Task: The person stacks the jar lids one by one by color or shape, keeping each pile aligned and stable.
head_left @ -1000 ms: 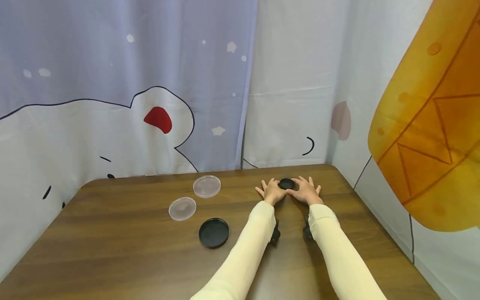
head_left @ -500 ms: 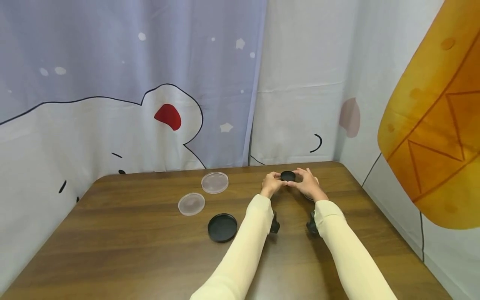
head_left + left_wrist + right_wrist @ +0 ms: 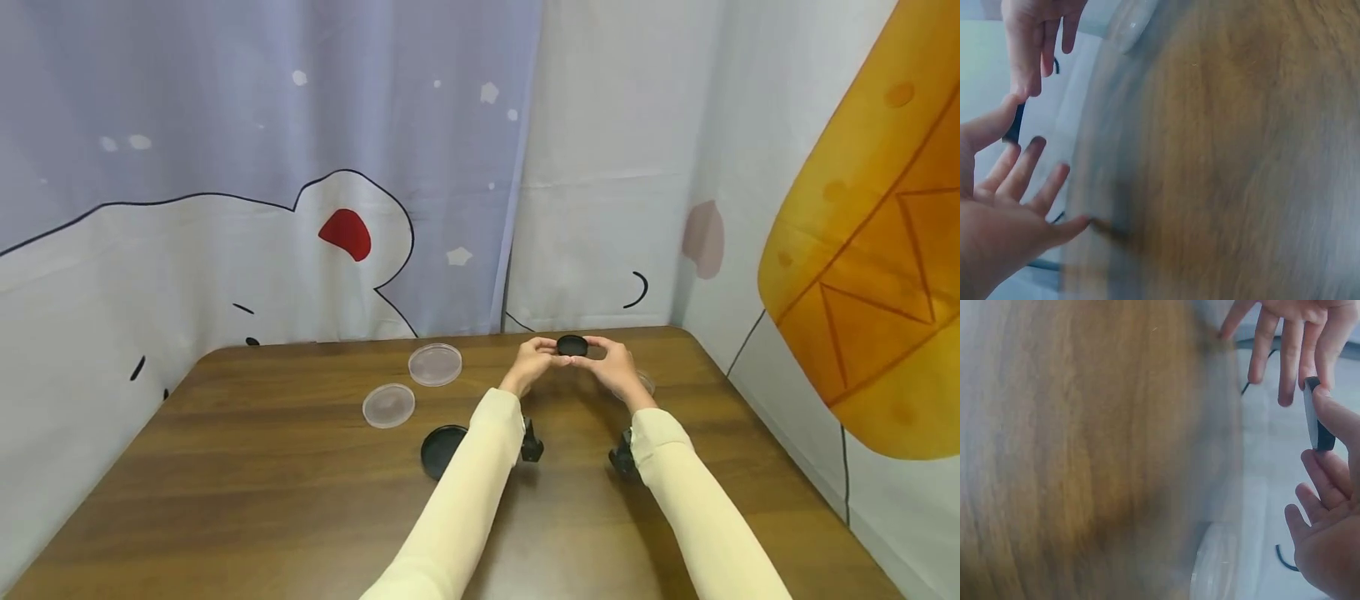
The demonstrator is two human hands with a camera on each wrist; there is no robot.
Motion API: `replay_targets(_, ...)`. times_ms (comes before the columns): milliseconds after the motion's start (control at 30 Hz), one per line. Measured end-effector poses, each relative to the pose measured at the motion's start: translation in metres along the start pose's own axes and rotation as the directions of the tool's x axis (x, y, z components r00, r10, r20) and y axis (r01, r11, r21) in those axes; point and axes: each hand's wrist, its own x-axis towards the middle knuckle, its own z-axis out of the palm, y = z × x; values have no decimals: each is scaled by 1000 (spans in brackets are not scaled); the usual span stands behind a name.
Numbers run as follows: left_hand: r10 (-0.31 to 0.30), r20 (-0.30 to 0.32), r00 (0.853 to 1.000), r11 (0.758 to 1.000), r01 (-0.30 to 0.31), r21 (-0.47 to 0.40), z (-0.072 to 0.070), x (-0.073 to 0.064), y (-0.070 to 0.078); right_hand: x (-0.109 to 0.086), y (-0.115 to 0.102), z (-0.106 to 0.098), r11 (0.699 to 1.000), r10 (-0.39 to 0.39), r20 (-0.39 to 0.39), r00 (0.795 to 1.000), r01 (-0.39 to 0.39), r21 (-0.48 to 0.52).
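A small black round dish (image 3: 572, 346) is held up between both hands near the table's far edge. My left hand (image 3: 530, 362) pinches its left side between thumb and fingers. On the opposite side, my right hand (image 3: 615, 368) pinches the rim the same way. The right wrist view shows the dish (image 3: 1317, 415) edge-on, raised above the table, with a paler underside. In the left wrist view only a dark sliver of the dish (image 3: 1015, 124) shows beside the thumb, and the other fingers of the left hand (image 3: 1010, 237) are spread.
A larger black round dish (image 3: 437, 450) lies on the wooden table (image 3: 262, 500), partly covered by the left sleeve. Two clear round dishes (image 3: 435, 365) rest farther back on the left. Another clear dish (image 3: 645, 383) is partly hidden behind the right wrist. A printed curtain (image 3: 585, 208) hangs behind.
Both hands have lifted the small black dish up from the table. The left forearm has swung left over the larger black dish. The head view has shifted slightly.
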Motion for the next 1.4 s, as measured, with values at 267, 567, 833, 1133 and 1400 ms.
replay_targets(267,-25,118,993,999,27,-20,-16,-3,6,-11,-20,-6,998,-21,2,1000,21,59)
replay_targets(567,20,189,982,1000,-15,-27,-37,-11,24,-18,-43,-4,996,-44,0,999,44,83)
replay_targets(833,102,201,974,994,-109,23,-58,-25,37,-22,-57,-3,989,-106,30,994,102,111)
replay_targets(1133,160,172,972,981,-176,80,-77,-44,36,-29,-74,7,970,-209,68,975,198,140)
replay_targets(1400,179,129,975,984,-179,-7,-86,-56,36,-32,-87,16,954,-242,62,968,226,195)
